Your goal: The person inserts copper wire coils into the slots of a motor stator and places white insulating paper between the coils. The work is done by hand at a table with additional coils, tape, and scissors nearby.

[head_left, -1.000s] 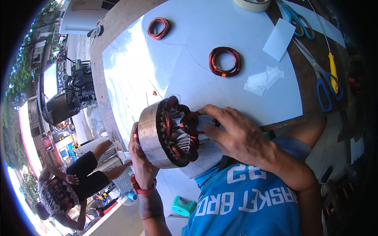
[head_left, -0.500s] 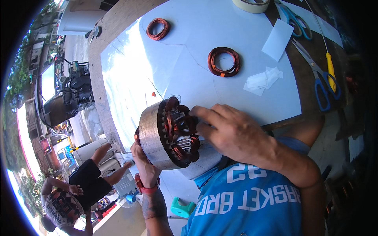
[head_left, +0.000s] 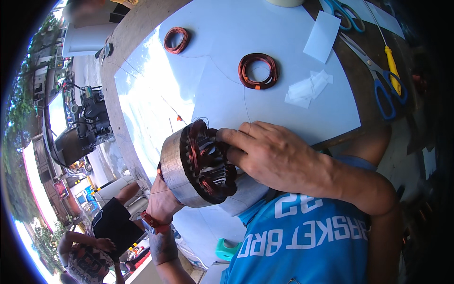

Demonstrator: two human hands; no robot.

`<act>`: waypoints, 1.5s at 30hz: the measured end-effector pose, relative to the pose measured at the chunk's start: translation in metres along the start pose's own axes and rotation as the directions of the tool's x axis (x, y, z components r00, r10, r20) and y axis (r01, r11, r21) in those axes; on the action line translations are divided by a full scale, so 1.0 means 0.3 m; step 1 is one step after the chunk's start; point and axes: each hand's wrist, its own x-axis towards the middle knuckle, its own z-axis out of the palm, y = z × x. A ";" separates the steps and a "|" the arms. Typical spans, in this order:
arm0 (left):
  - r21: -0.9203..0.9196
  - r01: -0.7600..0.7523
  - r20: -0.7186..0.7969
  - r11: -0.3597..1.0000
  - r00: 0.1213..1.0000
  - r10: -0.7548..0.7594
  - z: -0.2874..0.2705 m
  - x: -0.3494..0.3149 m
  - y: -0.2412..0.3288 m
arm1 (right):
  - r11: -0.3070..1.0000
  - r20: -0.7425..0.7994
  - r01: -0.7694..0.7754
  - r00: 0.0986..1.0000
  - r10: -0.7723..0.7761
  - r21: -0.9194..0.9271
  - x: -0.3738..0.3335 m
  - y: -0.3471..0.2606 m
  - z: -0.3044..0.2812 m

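1. Reaches up from the lower edge with the left forearm, a red-strapped watch (head_left: 151,222) around its wrist.
2. Curls the left hand (head_left: 165,199) around the back and lower side of a metal-shelled motor stator (head_left: 175,163), closed on it, with most of the fingers hidden behind the shell.
3. Holds the stator tilted in front of the body, near the close edge of the surface (head_left: 137,28), with its wound end facing the right hand (head_left: 283,154).
4. Bends the right arm at the elbow, well out to the right, with the forearm angled leftward and the back of the hand turned up.
5. Sets the right thumb and forefinger, slightly parted, at the dark copper windings (head_left: 198,144); cannot tell of any wire pinched between the tips.
6. Has, beyond the hands, a smaller loose coil (head_left: 183,44), a larger loose coil (head_left: 272,73), white paper strips (head_left: 302,90), blue-handled scissors (head_left: 367,61) and a yellow-handled screwdriver (head_left: 392,71).
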 end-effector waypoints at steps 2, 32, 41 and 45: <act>-0.224 0.075 0.038 0.972 0.997 -0.068 0.013 0.004 -0.022 | 1.000 -0.010 0.004 1.000 -0.003 0.024 0.000 0.007 0.001; -0.257 -0.014 -0.374 0.966 0.923 -0.087 0.212 -0.120 -0.241 | 0.960 -0.159 -0.061 0.981 0.108 0.274 -0.043 -0.012 0.082; -0.190 0.146 -0.157 0.971 0.972 -0.177 0.151 -0.089 -0.203 | 0.994 -0.163 -0.097 0.981 0.105 0.058 -0.010 -0.064 0.110; -0.386 0.301 -0.080 0.872 0.931 -0.357 0.147 -0.105 -0.266 | 0.993 -0.200 -0.037 0.978 0.060 0.114 -0.017 -0.046 0.127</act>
